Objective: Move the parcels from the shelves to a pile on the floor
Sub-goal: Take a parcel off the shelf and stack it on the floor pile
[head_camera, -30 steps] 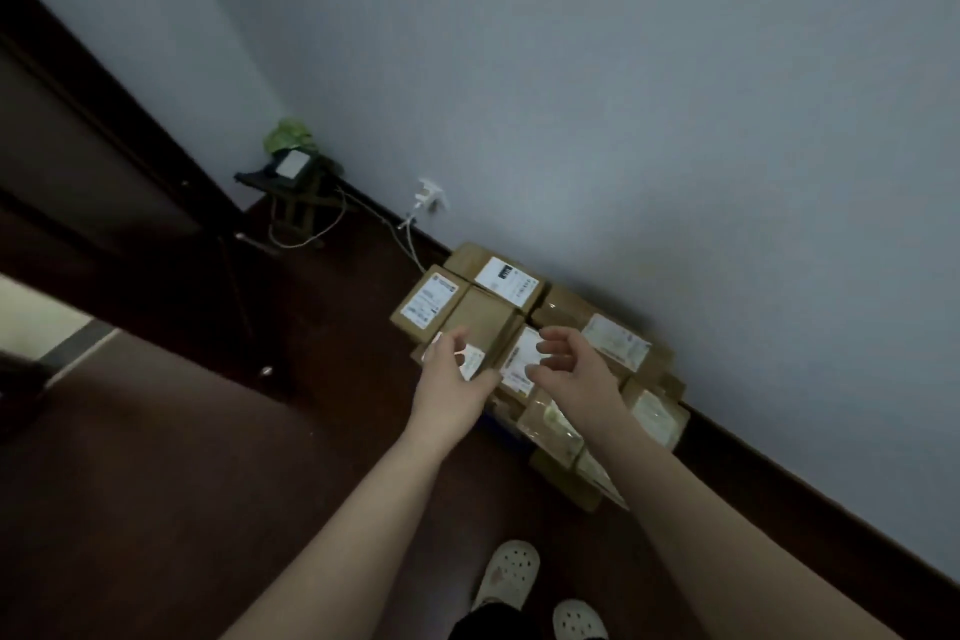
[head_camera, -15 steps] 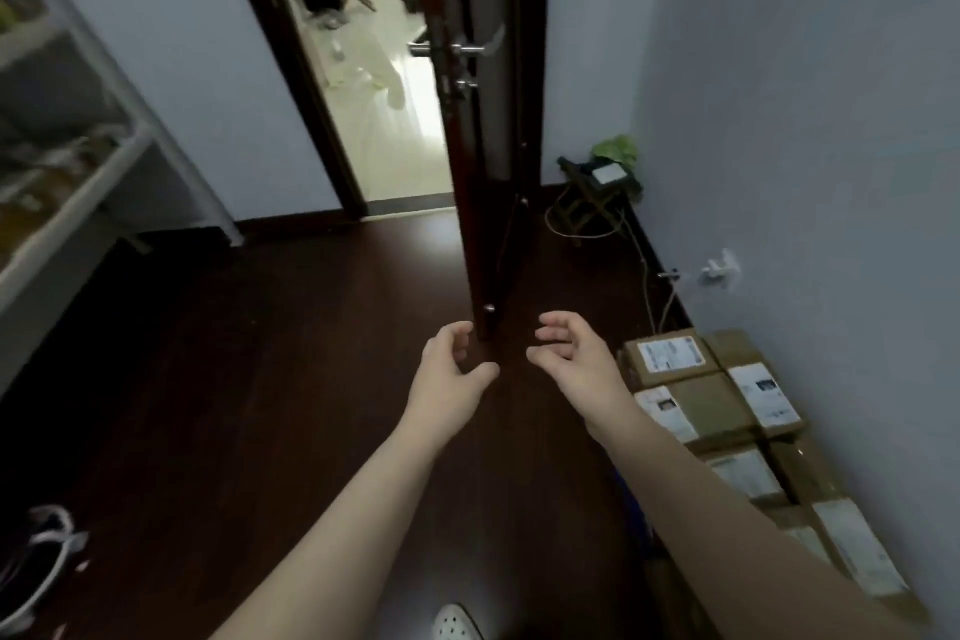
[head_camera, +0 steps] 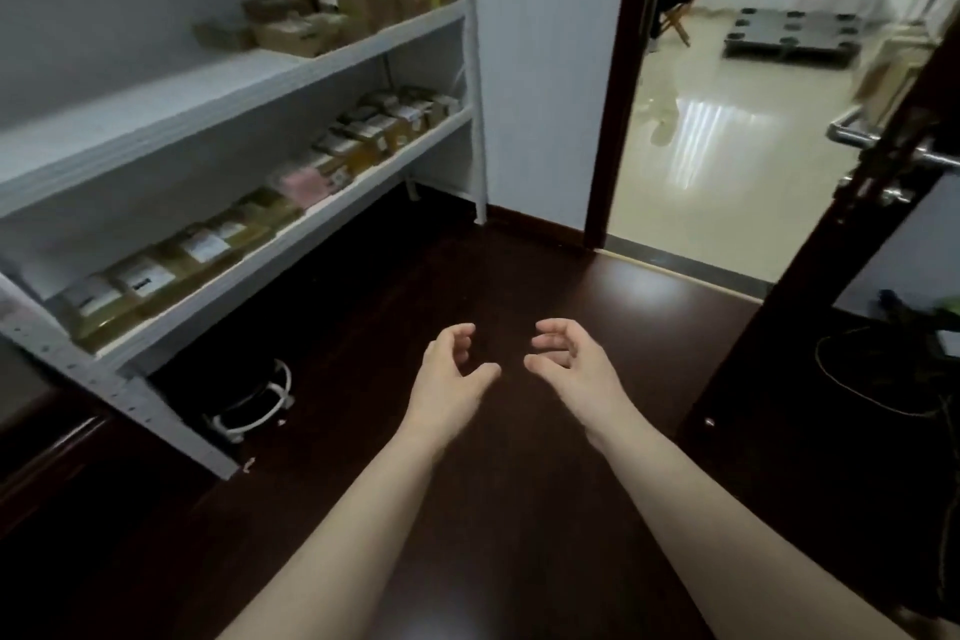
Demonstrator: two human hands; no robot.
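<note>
Head view has swung off the pile by the wall, which is now out of sight, and faces the white shelves. The left hand and right hand reach forward over the dark floor, fingers loosely curled, holding nothing and well apart from any parcel. The lower-shelf parcels and upper-shelf parcels still wait, so I judge one drop finished and the next fetch just starting.
</note>
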